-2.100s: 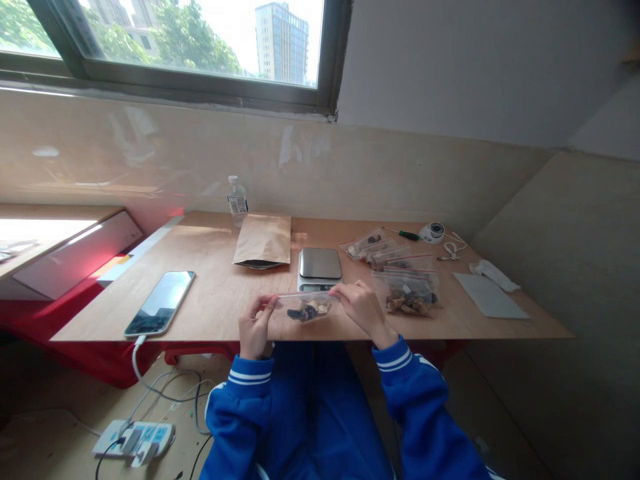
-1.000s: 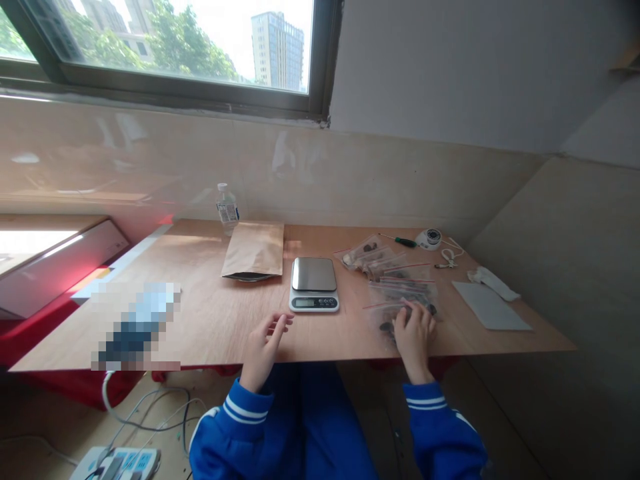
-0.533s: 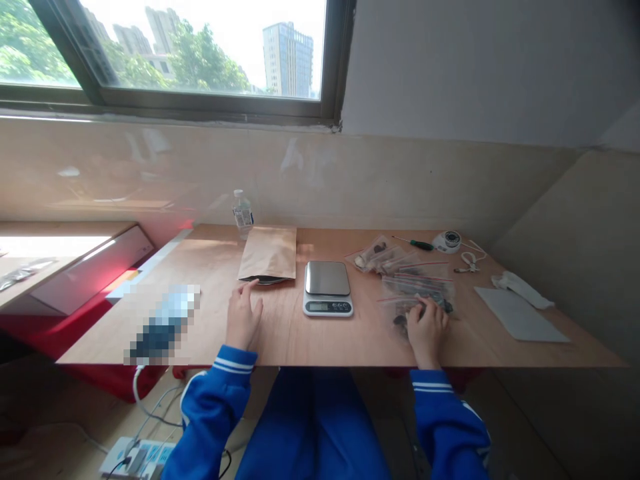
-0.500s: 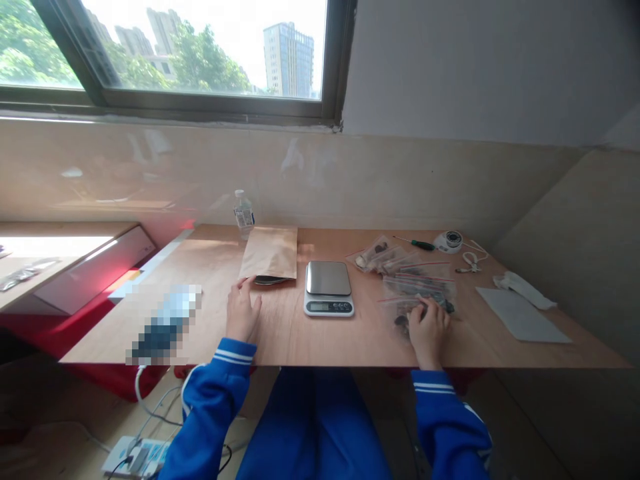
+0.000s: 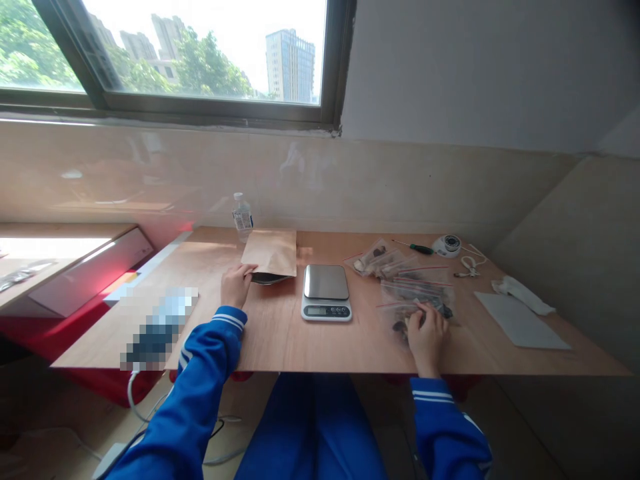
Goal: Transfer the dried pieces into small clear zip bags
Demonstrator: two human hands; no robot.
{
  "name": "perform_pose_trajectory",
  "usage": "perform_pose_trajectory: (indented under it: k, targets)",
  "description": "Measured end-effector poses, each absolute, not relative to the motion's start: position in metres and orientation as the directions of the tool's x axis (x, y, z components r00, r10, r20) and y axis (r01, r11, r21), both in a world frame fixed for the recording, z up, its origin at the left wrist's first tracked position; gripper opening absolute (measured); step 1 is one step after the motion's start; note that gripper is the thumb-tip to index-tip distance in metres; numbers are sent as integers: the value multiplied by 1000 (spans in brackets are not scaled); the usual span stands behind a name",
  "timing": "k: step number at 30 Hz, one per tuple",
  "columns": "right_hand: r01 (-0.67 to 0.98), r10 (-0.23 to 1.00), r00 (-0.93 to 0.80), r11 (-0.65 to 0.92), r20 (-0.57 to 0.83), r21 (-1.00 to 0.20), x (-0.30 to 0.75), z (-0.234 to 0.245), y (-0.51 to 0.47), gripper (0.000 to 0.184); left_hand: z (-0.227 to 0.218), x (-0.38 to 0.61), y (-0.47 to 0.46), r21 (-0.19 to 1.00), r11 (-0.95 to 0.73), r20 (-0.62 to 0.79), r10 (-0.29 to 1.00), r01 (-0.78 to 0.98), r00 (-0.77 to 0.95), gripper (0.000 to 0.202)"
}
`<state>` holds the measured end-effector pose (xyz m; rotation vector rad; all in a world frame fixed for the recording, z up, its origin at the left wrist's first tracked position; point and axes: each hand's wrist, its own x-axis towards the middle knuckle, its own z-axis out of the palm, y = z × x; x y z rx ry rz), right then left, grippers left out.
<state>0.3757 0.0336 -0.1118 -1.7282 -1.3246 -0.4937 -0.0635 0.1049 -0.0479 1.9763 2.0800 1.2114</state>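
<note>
The left hand (image 5: 235,287) pinches the open end of a brown paper bag (image 5: 270,252) at its near left corner. The bag lies toward the back edge of the worktop (image 5: 280,337). The right hand (image 5: 429,333), fingers curled, rests on a clear zip bag (image 5: 391,319) near the front edge; I cannot tell if it pinches it. The kitchen scale (image 5: 327,283) sits between both hands. A water bottle (image 5: 243,217) stands by the back edge.

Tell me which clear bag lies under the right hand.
The frontmost clear bag, nearest the table's near edge; the right hand covers part of it, while the other bags lie farther back.
</note>
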Motion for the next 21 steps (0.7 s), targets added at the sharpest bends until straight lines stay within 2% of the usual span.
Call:
perform_pose_trajectory:
  k: [3,6,10,13,16,19,21]
  targets:
    - [918,557,350,-42,754,-395,376,-113,34,30,-14,-52,99,567,-227,538,830,792,-148,27]
    - [919,557,340,-29,757,-392,377,-114,34,30,29,-35,91,694,-389,598,780,606,-185,26]
    - [917,556,341,-18,758,-398,377,-114,34,30,73,-22,86,852,-353,467,845,386,-259,26]
    - [912,557,343,-4,756,-411,377,-114,34,30,83,-23,90,937,-282,339,876,206,-343,28]
    - [905,569,351,-3,744,-425,378,-114,33,30,81,-26,97,961,-255,278,877,109,-392,32]
    - [900,591,359,-14,722,-436,377,-112,32,33,76,-26,102,952,-293,303,861,88,-409,32]
    - [902,616,359,-37,701,-429,373,-108,30,36,74,-23,103,921,-364,388,823,140,-415,34]
